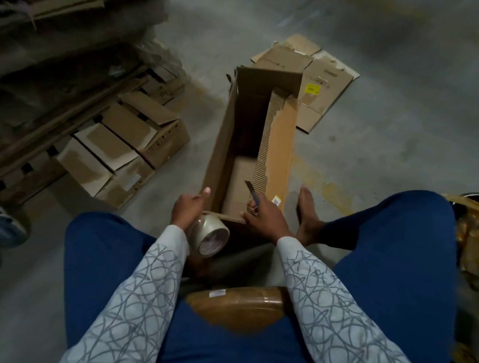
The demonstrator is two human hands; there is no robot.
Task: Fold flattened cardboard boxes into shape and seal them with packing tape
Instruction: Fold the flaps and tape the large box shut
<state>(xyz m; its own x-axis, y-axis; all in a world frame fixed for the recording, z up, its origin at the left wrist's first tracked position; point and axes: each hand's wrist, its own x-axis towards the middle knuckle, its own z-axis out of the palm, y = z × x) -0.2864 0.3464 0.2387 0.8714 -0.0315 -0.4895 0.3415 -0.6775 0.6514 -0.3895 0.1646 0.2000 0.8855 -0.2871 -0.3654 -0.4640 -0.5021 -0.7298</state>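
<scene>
With the box at frame centre, keep the left hand closed on the tape and the right hand gripping the cutter (blade outward), then sever cleanly at the near edge.

Dim, murky light; corners vignetted dark; wide-angle bending at edges; soft blur

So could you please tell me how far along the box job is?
Done: assembled boxes lie stacked on the floor to the left. In hand: an open box lies in front; the left hand holds the tape roll, the right hand a cutter. Left: flattened cardboard waits beyond.
</scene>
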